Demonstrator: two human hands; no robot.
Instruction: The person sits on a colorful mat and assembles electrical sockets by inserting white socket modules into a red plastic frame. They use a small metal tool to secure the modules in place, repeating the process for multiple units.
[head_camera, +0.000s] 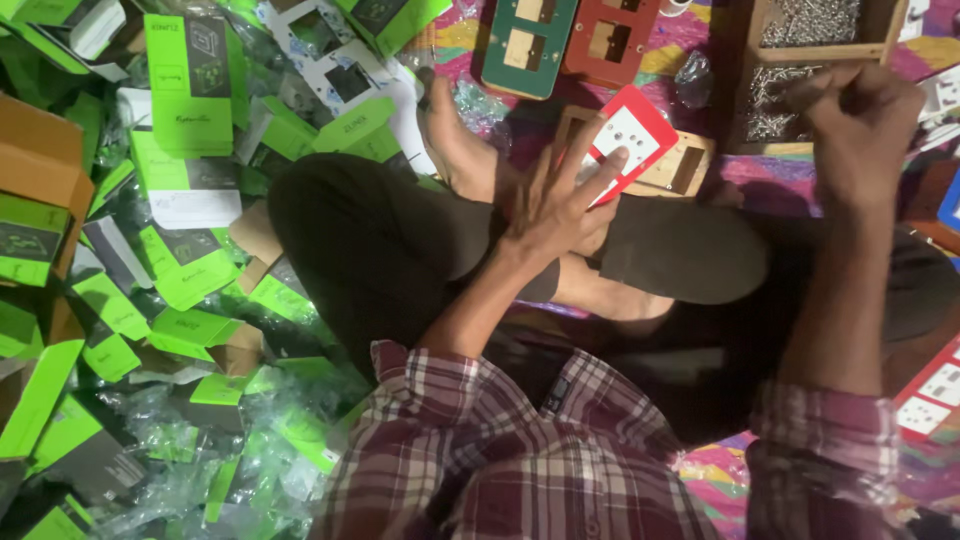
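Note:
I sit cross-legged on a patterned cloth. My left hand (562, 198) lies flat with its fingers spread on a red board (640, 125) that carries a white socket, and this board rests on a wooden box (690, 165) in front of my knees. My right hand (862, 118) hangs with curled fingers beside a wooden tray of screws (775, 95) at the upper right. Whether that hand holds a screw is hidden by the fingers.
A heap of green and white cardboard boxes (185, 85) and clear plastic wrappers (180, 470) fills the left side. A green board (528, 45) and a brown-red board (610, 40) lie at the top. More red socket boards (930, 400) sit at the right edge.

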